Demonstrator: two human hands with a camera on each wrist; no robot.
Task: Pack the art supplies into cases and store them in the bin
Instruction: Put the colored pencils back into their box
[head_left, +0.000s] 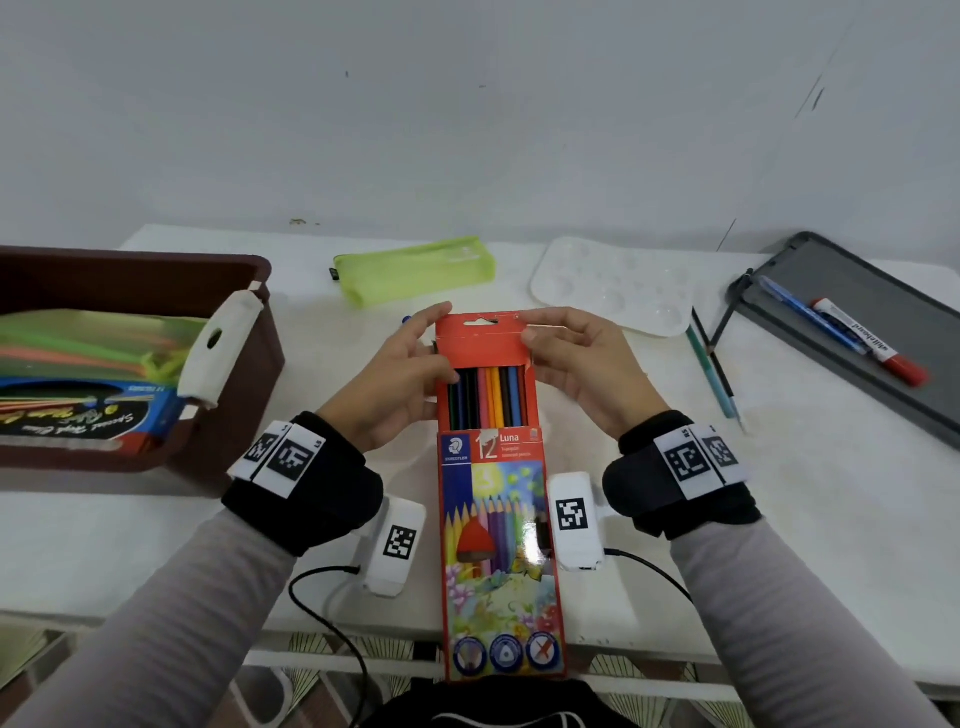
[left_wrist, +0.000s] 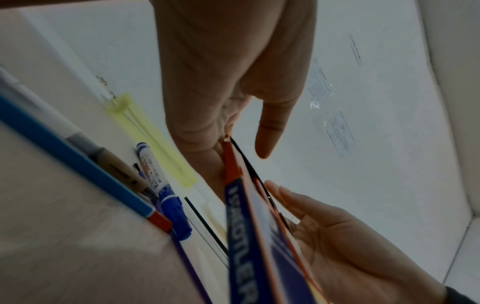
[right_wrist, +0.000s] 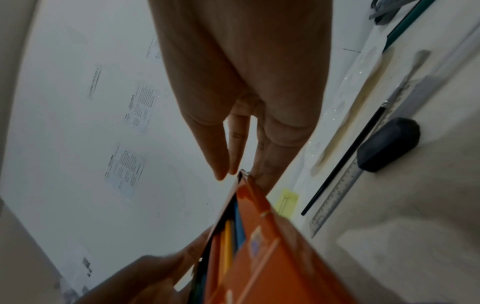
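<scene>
The coloured-pencil box is the landmark here, held lengthwise in front of the person, its near end over the desk edge and its far end raised between both hands. Its top flap stands open, and the pencils show in a row beneath it, already seated inside.

The left hand has its grip pinched on the left edge of the flap, thumb in front and fingers behind; the right hand mirrors it on the right edge. Two matched pinches at the flap's corners look like the way to fold it square, so my read is that the step in hand is closing this box, with the tuck not yet made.

Just beyond the box's far end lies the lime pencil pouch, zipped by the look of it, apparently a case waiting for loose items. Right of the box's far end sits a white paint palette, with loose pencils beside it. Further right, a grey tray carries a red-capped whiteboard marker and a blue pen.

Left of the box stands the brown bin, already holding a packet and coloured sheets, close enough that the closed box should go there with one short reach.
</scene>
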